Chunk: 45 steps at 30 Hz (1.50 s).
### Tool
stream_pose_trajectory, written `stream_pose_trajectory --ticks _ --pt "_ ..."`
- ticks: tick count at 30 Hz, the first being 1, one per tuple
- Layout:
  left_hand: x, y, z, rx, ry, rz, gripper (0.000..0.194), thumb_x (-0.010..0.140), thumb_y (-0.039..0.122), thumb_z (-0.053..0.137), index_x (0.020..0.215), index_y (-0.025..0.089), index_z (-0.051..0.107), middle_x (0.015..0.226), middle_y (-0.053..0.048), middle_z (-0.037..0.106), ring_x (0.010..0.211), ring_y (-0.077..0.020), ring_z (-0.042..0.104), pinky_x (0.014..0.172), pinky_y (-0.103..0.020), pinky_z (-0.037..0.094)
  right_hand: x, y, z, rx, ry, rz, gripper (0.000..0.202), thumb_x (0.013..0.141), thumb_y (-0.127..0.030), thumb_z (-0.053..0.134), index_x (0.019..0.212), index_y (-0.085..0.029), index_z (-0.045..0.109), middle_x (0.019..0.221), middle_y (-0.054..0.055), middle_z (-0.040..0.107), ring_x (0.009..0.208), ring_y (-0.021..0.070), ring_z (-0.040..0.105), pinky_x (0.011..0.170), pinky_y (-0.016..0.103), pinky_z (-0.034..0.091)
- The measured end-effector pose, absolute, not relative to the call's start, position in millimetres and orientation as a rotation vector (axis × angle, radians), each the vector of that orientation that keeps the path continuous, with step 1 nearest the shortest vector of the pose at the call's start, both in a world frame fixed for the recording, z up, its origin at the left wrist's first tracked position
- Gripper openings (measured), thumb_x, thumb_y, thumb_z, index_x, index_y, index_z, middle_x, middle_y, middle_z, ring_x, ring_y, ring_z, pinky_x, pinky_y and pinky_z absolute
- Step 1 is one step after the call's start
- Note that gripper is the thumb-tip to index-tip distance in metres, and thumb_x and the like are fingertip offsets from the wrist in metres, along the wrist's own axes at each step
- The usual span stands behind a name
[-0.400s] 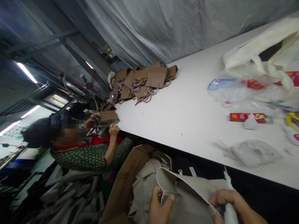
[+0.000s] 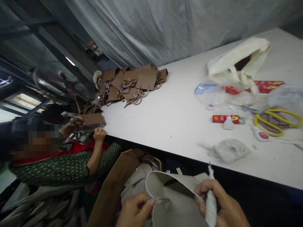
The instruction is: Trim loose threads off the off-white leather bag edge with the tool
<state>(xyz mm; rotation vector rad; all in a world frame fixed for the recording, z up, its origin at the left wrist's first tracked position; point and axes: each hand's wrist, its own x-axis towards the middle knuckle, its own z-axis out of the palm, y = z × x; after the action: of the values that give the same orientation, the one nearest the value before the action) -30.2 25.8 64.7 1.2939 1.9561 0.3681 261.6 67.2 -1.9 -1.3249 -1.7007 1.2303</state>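
Note:
A light grey handbag (image 2: 175,208) with a small metal fitting hangs open-mouthed below the table edge. My left hand (image 2: 137,210) is closed, pinching its left rim between thumb and fingers. At the opposite rim, my right hand (image 2: 221,201) is closed on the bag's edge. That same hand also grips a slim pointed tool (image 2: 210,203) wrapped in white material, its thin tip upward. Just behind, a cardboard box (image 2: 107,197) holds several grey bag pieces (image 2: 136,179). The bag's lower part is cut off by the frame.
A white table (image 2: 153,123) runs across, with piled brown handbags (image 2: 146,80) at its far left. Yellow-handled scissors (image 2: 268,130), a red box (image 2: 219,119), a cream cloth bag (image 2: 227,63) and a plastic-wrapped lump (image 2: 230,150) lie right. A co-worker (image 2: 59,164) handles a brown bag at left.
The view has swung right, so the table and co-worker appear farther left, and the whole scissors now show. My left hand has shifted outward on the rim, and the bag's mouth looks rounder.

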Motion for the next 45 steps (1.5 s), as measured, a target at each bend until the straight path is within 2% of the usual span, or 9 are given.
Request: stream_pose_trajectory --ticks 3,6,8,17,22,25,32,39,45 --pt "-26 50 93 1.663 1.845 0.607 0.015 0.084 0.037 0.074 0.088 0.023 0.078 0.098 -0.008 0.079 0.098 -0.0274 0.071 0.092 -0.032 0.053 260 72 11 -1.198 -1.747 1.232 0.003 0.096 -0.025 0.057 0.094 -0.027 0.058 0.078 -0.003 0.067 0.064 0.0143 0.064 0.059 0.02 0.051" --pt "1 85 110 1.786 1.431 0.508 0.062 0.073 0.032 0.087 0.133 0.028 0.07 0.136 -0.01 0.07 0.129 -0.0329 0.061 0.113 -0.039 0.045 258 80 29 -1.009 -1.768 1.307 0.005 0.096 -0.021 0.057 0.095 -0.026 0.058 0.085 -0.002 0.066 0.071 0.0143 0.063 0.066 0.021 0.051" --pt "25 105 115 1.806 1.181 0.352 0.073 0.072 0.031 0.088 0.141 0.029 0.064 0.142 -0.009 0.067 0.13 -0.0334 0.06 0.115 -0.039 0.042 259 84 38 -0.92 -1.738 1.372 0.007 0.095 -0.019 0.06 0.095 -0.026 0.058 0.087 -0.003 0.066 0.075 0.0141 0.063 0.069 0.022 0.05" --pt "51 147 100 1.792 1.064 0.144 0.043 0.079 0.009 0.055 0.11 0.026 0.08 0.105 -0.004 0.08 0.097 -0.0252 0.071 0.088 -0.03 0.051 259 97 23 -1.145 -1.312 1.416 0.015 0.089 -0.02 0.07 0.093 -0.024 0.056 0.084 -0.004 0.064 0.071 0.0139 0.058 0.064 0.024 0.046" --pt "50 161 95 1.581 1.136 0.168 0.034 0.068 0.021 0.079 0.102 0.02 0.081 0.092 -0.001 0.077 0.084 -0.0218 0.067 0.071 -0.025 0.048 247 109 20 -1.129 -1.071 1.415 0.024 0.088 -0.03 0.076 0.092 -0.024 0.053 0.084 -0.003 0.064 0.074 0.0144 0.059 0.065 0.024 0.047" --pt "61 155 87 1.452 1.313 0.306 0.025 0.068 0.023 0.078 0.092 0.016 0.079 0.079 0.0 0.073 0.075 -0.0185 0.062 0.065 -0.023 0.043 245 113 17 -1.096 -0.971 1.423 0.029 0.087 -0.036 0.078 0.093 -0.025 0.052 0.083 -0.004 0.064 0.074 0.015 0.062 0.066 0.025 0.049" --pt "74 142 58 1.266 1.348 0.53 0.019 0.077 0.033 0.068 0.074 0.014 0.071 0.067 -0.001 0.064 0.068 -0.017 0.054 0.066 -0.027 0.041 247 115 5 -1.121 -1.02 1.398 0.031 0.088 -0.042 0.079 0.097 -0.024 0.055 0.086 -0.003 0.065 0.074 0.0156 0.065 0.068 0.025 0.054" --pt "91 138 39 1.383 1.297 0.427 0.018 0.081 0.034 0.062 0.073 0.019 0.059 0.073 0.001 0.059 0.073 -0.0172 0.051 0.07 -0.027 0.041 264 100 -12 -1.175 -1.121 1.045 0.039 0.102 -0.059 0.054 0.126 -0.029 0.062 0.096 0.003 0.073 0.087 0.0182 0.072 0.076 0.023 0.056" --pt "98 149 17 1.364 1.275 0.365 0.014 0.073 0.033 0.065 0.072 0.018 0.065 0.067 0.002 0.058 0.066 -0.0156 0.05 0.063 -0.025 0.038 310 94 -14 -1.225 -1.066 0.85 0.052 0.097 -0.073 0.051 0.123 -0.034 0.074 0.091 0.002 0.073 0.07 0.0163 0.068 0.066 0.022 0.059"
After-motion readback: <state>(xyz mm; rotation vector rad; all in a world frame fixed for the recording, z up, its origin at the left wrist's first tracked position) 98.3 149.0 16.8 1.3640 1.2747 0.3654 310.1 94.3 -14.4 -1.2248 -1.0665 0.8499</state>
